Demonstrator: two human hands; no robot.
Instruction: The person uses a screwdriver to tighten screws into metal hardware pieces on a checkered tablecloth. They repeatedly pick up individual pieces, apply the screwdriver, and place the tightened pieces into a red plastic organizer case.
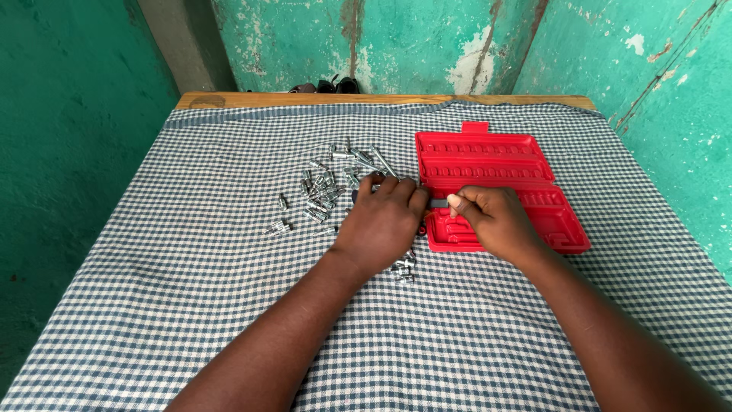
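Fingers [396, 187] of both hands pinching 1 dark tool [438, 203] beside the open red case [488, 164], slots bare, sockets [324, 187] loose on the cloth [191, 252].

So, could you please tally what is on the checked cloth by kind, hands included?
Red case, open: 1
Hands: 2, left hand and right hand
Dark tool between the hands: 1
Pile of small metal pieces, too many to count singly: 1
Total: 5

One open red tool case [488, 164] just beyond the grip, one dark handle [438, 203] within it, and a scatter of metal sockets [324, 187] too many to count.
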